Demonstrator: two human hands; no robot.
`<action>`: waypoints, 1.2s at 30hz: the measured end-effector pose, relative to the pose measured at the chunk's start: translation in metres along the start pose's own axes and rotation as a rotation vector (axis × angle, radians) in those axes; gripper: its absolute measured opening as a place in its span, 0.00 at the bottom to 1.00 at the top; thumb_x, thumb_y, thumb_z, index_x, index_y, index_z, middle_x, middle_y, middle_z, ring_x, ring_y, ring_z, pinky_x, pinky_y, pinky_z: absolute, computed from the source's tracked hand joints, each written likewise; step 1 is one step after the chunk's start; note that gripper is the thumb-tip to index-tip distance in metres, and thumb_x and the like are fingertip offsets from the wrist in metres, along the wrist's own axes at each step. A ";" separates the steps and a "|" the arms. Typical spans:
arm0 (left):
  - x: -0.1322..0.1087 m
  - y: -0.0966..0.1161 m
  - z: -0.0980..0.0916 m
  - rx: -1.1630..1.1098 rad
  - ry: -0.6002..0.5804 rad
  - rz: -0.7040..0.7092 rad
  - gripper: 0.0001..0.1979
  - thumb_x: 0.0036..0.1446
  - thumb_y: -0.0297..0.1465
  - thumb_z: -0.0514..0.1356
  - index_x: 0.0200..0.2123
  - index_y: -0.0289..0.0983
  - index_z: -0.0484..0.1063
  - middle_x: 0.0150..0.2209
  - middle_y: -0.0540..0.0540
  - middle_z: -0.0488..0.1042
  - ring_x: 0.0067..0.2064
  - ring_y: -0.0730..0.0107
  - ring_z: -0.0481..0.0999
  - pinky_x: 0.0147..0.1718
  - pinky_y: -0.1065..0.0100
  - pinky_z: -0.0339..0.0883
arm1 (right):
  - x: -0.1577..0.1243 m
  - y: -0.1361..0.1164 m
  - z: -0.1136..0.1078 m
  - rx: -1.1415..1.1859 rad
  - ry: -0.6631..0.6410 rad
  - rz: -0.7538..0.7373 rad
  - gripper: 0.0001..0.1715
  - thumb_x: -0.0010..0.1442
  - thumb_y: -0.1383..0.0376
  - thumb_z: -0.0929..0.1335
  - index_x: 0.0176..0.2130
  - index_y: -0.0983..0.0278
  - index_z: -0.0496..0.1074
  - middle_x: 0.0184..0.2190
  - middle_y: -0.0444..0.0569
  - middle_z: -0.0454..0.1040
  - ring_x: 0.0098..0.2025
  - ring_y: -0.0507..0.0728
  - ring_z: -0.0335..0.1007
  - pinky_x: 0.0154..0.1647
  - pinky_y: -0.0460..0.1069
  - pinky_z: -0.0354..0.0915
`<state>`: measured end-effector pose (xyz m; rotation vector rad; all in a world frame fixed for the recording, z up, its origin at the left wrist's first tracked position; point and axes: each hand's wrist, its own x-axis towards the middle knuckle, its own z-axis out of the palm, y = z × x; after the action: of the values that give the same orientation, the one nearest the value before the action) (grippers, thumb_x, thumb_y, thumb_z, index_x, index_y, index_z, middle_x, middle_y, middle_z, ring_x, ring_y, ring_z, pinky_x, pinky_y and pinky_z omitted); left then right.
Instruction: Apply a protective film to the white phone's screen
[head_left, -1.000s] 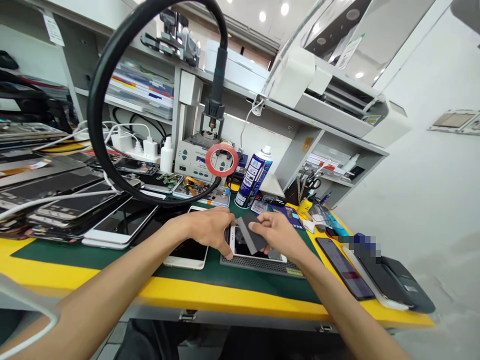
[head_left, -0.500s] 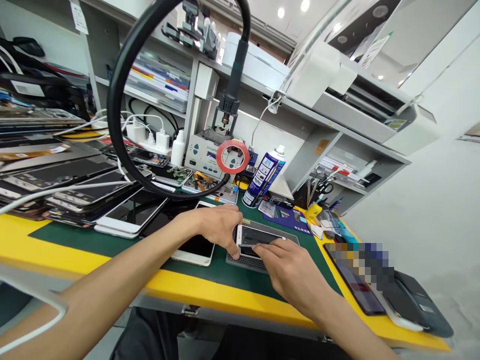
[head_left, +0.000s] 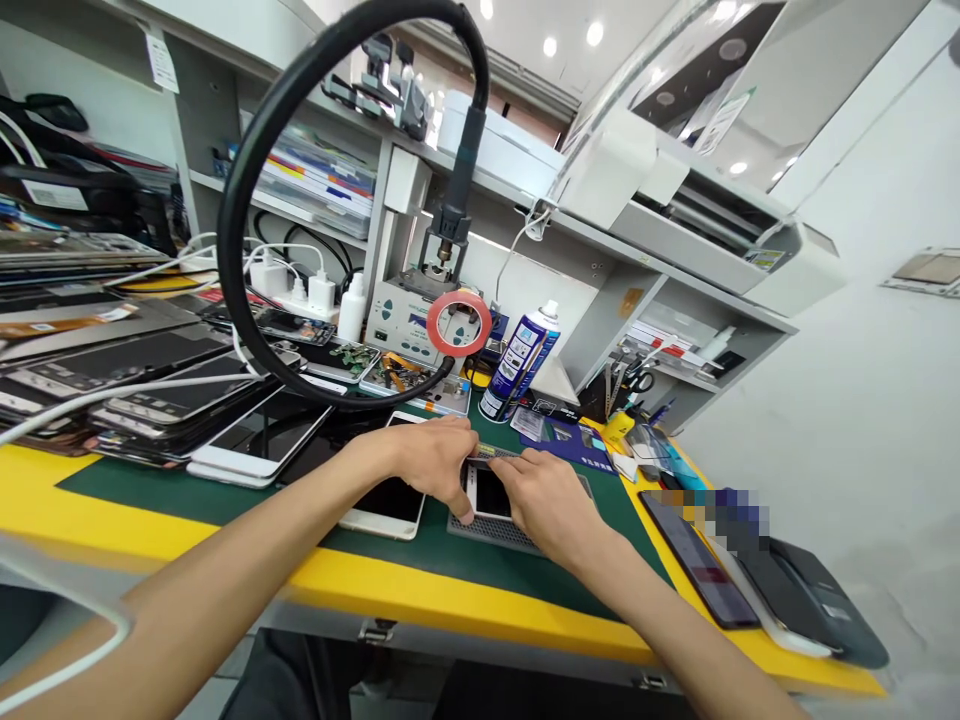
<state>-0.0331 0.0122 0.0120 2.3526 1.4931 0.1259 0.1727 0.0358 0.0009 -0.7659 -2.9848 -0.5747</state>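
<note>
A white-framed smartphone [head_left: 491, 494] with a dark screen lies on a grey perforated pad [head_left: 487, 531]. My left hand [head_left: 437, 460] is closed around its left end, thumb at the near edge and fingers at the far edge. Over the phone's right part lies my right hand [head_left: 551, 508], fingertips pinched together near the far left corner. A thin grey strip seems to stick out of that pinch, mostly hidden by the fingers. To the left of the pad, partly under my left forearm, rests a white tablet-like device [head_left: 382, 523].
A green mat [head_left: 592, 585] covers the yellow-edged bench. Stacked screens [head_left: 165, 390] stand at left, a blue spray can [head_left: 517, 362] behind the pad. A black hose [head_left: 229, 230] loops overhead beside a red ring [head_left: 459, 350]. Dark phones [head_left: 705, 560] lie at right.
My right hand has moved away from me across the phone, from its near edge towards the far edge, with the thin strip. My left hand stays at the phone's left end.
</note>
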 end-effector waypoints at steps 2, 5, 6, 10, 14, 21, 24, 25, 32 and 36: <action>0.000 0.000 0.000 -0.013 0.003 -0.003 0.39 0.38 0.57 0.65 0.46 0.36 0.70 0.45 0.38 0.72 0.48 0.48 0.72 0.40 0.61 0.68 | -0.001 0.003 0.000 -0.009 0.005 0.014 0.13 0.61 0.74 0.65 0.46 0.67 0.74 0.37 0.52 0.80 0.38 0.60 0.72 0.37 0.52 0.61; 0.000 -0.001 0.000 -0.023 0.009 0.000 0.39 0.37 0.57 0.65 0.47 0.37 0.70 0.45 0.39 0.72 0.48 0.49 0.72 0.40 0.61 0.68 | -0.010 0.008 0.000 -0.041 0.069 0.026 0.16 0.62 0.74 0.65 0.49 0.67 0.73 0.38 0.54 0.80 0.39 0.60 0.72 0.37 0.52 0.61; 0.000 -0.001 0.000 -0.020 0.010 0.004 0.38 0.37 0.57 0.65 0.46 0.37 0.70 0.45 0.39 0.72 0.48 0.49 0.71 0.40 0.61 0.67 | -0.014 0.009 0.000 -0.052 0.098 0.032 0.17 0.62 0.73 0.65 0.50 0.68 0.73 0.39 0.55 0.79 0.39 0.60 0.72 0.37 0.52 0.61; -0.002 -0.001 0.001 -0.004 0.013 0.013 0.36 0.38 0.56 0.65 0.44 0.37 0.70 0.46 0.39 0.71 0.49 0.47 0.71 0.40 0.61 0.66 | -0.030 0.008 -0.002 -0.047 0.099 0.010 0.18 0.60 0.75 0.65 0.50 0.67 0.73 0.39 0.54 0.79 0.38 0.60 0.72 0.38 0.53 0.61; -0.002 0.001 0.001 -0.007 0.013 0.005 0.34 0.40 0.55 0.64 0.44 0.37 0.70 0.45 0.39 0.71 0.49 0.48 0.70 0.41 0.61 0.66 | -0.030 0.002 -0.004 -0.006 -0.006 -0.006 0.21 0.58 0.77 0.64 0.50 0.68 0.72 0.41 0.53 0.79 0.41 0.61 0.71 0.42 0.53 0.61; 0.000 0.002 0.001 -0.011 0.007 -0.013 0.37 0.38 0.55 0.65 0.46 0.37 0.70 0.44 0.40 0.71 0.48 0.49 0.70 0.42 0.61 0.66 | -0.008 0.002 -0.011 -0.024 -0.069 0.018 0.12 0.61 0.76 0.64 0.42 0.67 0.73 0.36 0.54 0.79 0.36 0.61 0.72 0.35 0.53 0.59; 0.000 0.002 0.001 -0.011 0.010 -0.011 0.37 0.38 0.55 0.65 0.46 0.37 0.70 0.43 0.40 0.70 0.47 0.50 0.70 0.43 0.61 0.66 | -0.003 0.000 -0.010 -0.055 -0.068 0.041 0.11 0.61 0.76 0.64 0.41 0.67 0.74 0.35 0.54 0.79 0.35 0.61 0.73 0.33 0.53 0.59; 0.000 0.002 0.001 -0.013 0.014 -0.007 0.36 0.38 0.54 0.66 0.46 0.37 0.70 0.43 0.41 0.70 0.47 0.50 0.70 0.43 0.60 0.66 | -0.003 0.001 -0.009 -0.065 -0.068 0.053 0.12 0.60 0.76 0.65 0.42 0.68 0.74 0.35 0.55 0.79 0.36 0.62 0.73 0.33 0.53 0.59; -0.003 0.001 0.003 -0.007 0.016 0.002 0.42 0.41 0.59 0.63 0.53 0.36 0.70 0.46 0.40 0.69 0.49 0.50 0.70 0.44 0.61 0.66 | -0.027 0.038 -0.018 -0.014 0.100 0.303 0.17 0.65 0.72 0.62 0.50 0.66 0.75 0.42 0.53 0.80 0.42 0.62 0.77 0.39 0.52 0.67; -0.001 0.001 0.007 0.010 0.048 0.014 0.44 0.44 0.60 0.60 0.57 0.36 0.68 0.47 0.39 0.69 0.52 0.49 0.69 0.47 0.61 0.65 | -0.049 0.058 -0.029 0.075 0.108 0.370 0.15 0.67 0.67 0.63 0.48 0.64 0.77 0.42 0.51 0.81 0.39 0.60 0.78 0.37 0.51 0.69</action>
<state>-0.0310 0.0094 0.0061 2.3844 1.5032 0.1796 0.2404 0.0504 0.0438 -1.1984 -2.6520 -0.4648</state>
